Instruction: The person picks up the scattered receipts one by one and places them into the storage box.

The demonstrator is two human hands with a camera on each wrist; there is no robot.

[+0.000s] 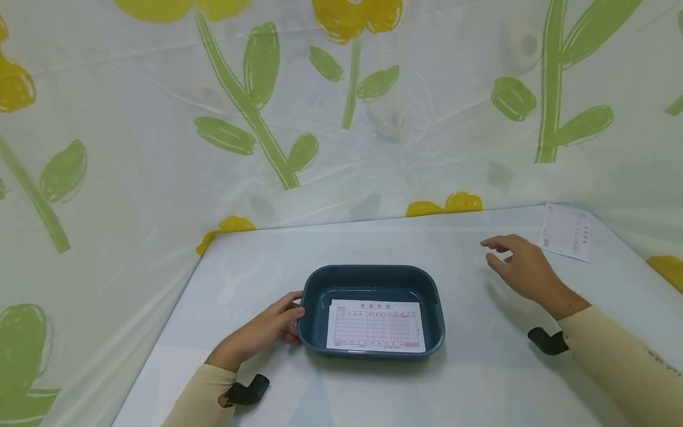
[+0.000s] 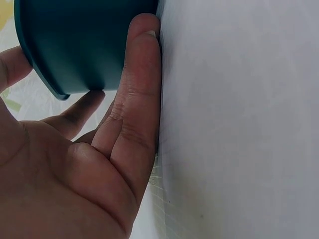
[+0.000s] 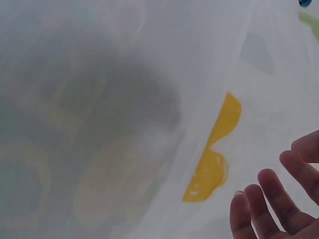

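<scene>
A dark teal plastic basin (image 1: 370, 356) stands on the white table, with printed receipt slips (image 1: 376, 326) lying inside it. My left hand (image 1: 269, 326) touches the basin's left end. In the left wrist view, fairly straight fingers (image 2: 139, 89) and the thumb rest against the outside of the teal wall (image 2: 79, 50). My right hand (image 1: 525, 267) hovers over the table to the right of the basin, its fingers loosely bent and holding nothing. Just beyond it, another printed slip (image 1: 565, 231) lies near the table's far right corner.
The white table (image 1: 373, 397) meets a hanging sheet (image 1: 427, 154) with green and yellow flower prints along its back edge. Black curved pieces (image 1: 548, 342) stick out from both sleeves near the wrists.
</scene>
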